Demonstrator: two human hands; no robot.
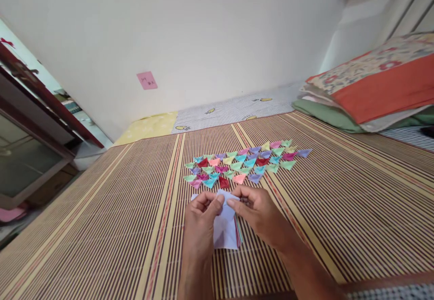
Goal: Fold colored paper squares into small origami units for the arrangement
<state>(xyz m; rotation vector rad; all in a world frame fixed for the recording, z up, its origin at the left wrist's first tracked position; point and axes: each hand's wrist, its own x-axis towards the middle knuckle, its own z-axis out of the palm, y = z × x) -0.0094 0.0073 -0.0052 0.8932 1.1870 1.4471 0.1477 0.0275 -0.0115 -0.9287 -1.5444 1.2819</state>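
Note:
Between both hands is a small pale lavender paper [226, 208], partly folded, raised over a stack of paper sheets [226, 236]. My left hand [202, 214] pinches its left side between thumb and fingers. On the right side, my right hand [256, 207] grips the same paper with thumb and forefinger. The stack has a pale sheet on top and coloured edges showing at its right. Just beyond the hands, several folded paper pieces [235, 166] in many colours lie in uneven rows on the striped mat [129, 227].
Folded bedding [389, 83] in orange, floral and green is piled at the right. A checked cloth [220, 111] and a yellow cloth [149, 126] run along the wall. A pink note [147, 80] is on the wall. A dark red door frame [44, 92] stands at the left.

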